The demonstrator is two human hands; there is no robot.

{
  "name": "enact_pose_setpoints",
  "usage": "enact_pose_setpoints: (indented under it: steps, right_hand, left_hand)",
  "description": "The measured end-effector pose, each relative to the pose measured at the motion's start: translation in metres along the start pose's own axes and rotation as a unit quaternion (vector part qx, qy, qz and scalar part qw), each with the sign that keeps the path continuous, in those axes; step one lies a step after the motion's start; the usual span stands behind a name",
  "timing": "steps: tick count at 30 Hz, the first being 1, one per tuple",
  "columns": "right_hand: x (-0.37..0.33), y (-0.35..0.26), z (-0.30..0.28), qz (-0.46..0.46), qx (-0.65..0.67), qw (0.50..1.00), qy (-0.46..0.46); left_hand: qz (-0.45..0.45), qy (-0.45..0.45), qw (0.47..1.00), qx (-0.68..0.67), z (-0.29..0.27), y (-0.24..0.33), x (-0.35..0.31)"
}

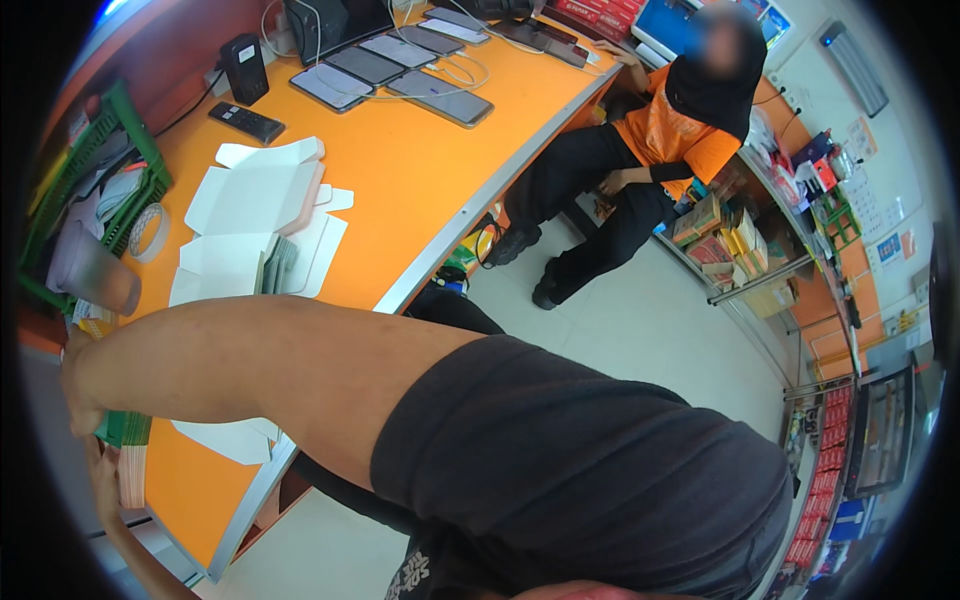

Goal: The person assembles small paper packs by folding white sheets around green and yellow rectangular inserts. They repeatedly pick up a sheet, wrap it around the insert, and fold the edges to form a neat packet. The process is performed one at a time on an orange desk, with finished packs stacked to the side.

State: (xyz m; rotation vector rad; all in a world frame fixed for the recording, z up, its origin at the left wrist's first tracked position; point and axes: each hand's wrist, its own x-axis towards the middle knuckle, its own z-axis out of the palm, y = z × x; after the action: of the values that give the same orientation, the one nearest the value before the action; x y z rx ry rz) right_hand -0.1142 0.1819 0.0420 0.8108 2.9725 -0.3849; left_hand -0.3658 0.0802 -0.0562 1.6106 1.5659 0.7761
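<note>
My right arm reaches across the orange counter (420, 180) to its left end. There my right hand (80, 385) bends over a stack of green-topped packets (131, 470) with pale, striped edges. From below, my left hand (104, 482) presses against the side of the same stack. Both hands are closed on it, though several fingers are partly hidden near the dark rim. Beyond my arm lies an unfolded white carton (235, 215), with a small bundle of grey-green slips (277, 264) on it. My forearm covers part of the carton.
Left of the carton are a tape roll (148, 233), a plastic cup (95, 270) and a green basket (150, 165). Several phones (440, 95) with white cables and a black remote (247, 123) lie farther back. A seated co-worker in orange (655, 130) is beyond the counter's edge.
</note>
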Motion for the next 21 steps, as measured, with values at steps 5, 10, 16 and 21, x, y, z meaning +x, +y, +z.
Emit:
enact_pose_setpoints:
  steps: [5,10,16,21]
  right_hand:
    - [-0.003,0.0,-0.002,0.002,0.0,1.0,0.009]
    - [-0.008,0.0,-0.003,0.01,0.01,1.0,0.008]
    - [0.001,0.0,0.005,0.023,0.022,0.999,-0.019]
    - [-0.007,0.003,-0.001,0.015,0.031,0.999,-0.02]
  left_hand:
    - [0.022,-0.05,0.996,0.071,0.02,0.043,-0.002]
    - [0.025,-0.055,0.994,0.091,0.025,0.045,-0.003]
    - [0.007,0.012,0.997,0.082,0.026,0.02,-0.004]
    - [0.018,0.014,0.996,0.091,0.033,0.032,-0.005]
